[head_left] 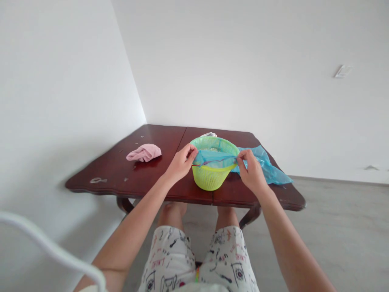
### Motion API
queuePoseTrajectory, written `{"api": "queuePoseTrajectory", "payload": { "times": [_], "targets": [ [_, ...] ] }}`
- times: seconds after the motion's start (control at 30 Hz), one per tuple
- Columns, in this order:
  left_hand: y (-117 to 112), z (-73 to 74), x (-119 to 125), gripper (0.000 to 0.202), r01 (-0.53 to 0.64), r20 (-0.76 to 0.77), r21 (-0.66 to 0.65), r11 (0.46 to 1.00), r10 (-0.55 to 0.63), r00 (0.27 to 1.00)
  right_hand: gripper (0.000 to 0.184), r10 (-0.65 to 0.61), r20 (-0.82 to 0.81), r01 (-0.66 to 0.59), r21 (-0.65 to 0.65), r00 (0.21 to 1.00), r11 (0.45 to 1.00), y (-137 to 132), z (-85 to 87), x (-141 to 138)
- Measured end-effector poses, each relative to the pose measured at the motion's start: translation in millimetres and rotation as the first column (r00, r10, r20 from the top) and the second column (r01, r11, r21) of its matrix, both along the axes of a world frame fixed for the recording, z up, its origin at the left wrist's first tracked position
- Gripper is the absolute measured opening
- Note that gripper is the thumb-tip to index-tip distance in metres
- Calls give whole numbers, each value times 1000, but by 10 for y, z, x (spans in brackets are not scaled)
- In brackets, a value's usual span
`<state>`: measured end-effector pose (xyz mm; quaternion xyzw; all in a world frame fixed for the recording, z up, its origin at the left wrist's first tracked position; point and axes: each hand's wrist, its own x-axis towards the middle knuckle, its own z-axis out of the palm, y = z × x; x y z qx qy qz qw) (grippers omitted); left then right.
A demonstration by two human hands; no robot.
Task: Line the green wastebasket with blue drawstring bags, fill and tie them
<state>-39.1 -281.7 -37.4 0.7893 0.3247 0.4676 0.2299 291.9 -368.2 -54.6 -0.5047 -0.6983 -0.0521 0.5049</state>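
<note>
A yellow-green mesh plastic basket (209, 179) stands upright near the front edge of the table. Thin blue plastic of a garbage bag (217, 158) stretches across its near rim, with a reddish drawstring along the bag's edge. At the rim's left side, my left hand (184, 160) pinches the bag's edge. Opposite it, my right hand (251, 168) pinches the same edge at the right of the rim. More crumpled blue plastic (267, 164) lies on the table beyond my right hand; whether it joins the bag I cannot tell.
On the left of the dark red wooden table (164, 182) lies a folded pink cloth (144, 153). Something white (209, 134) shows behind the basket, partly hidden. Walls meet the table's left and far sides. A white cable (51, 245) crosses the lower left.
</note>
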Motion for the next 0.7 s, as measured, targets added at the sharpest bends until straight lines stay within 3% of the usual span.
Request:
{"api": "queuePoseTrajectory", "payload": {
  "times": [0.13,0.2,0.3,0.37,0.47,0.7],
  "targets": [
    [230,175,15,37,-72,-79,18,997,73,994,6,93,-99,-108,-150,991,983,287,293,36],
    [302,267,4,41,-51,-126,14,999,53,991,11,131,-157,-160,-186,979,969,442,384,53],
    [322,404,-66,56,106,-231,-18,994,-107,967,20,188,-164,-225,-249,968,942,595,480,115],
    [286,478,-145,64,204,-382,-14,979,-194,904,25,218,-110,-241,-287,970,927,608,523,191],
    [214,540,-267,81,210,-570,59,976,-140,810,32,243,-18,-236,-317,970,919,499,523,351],
    [222,552,-467,54,226,-613,199,954,-59,788,16,79,332,31,-312,940,950,194,295,775]
  ]
}}
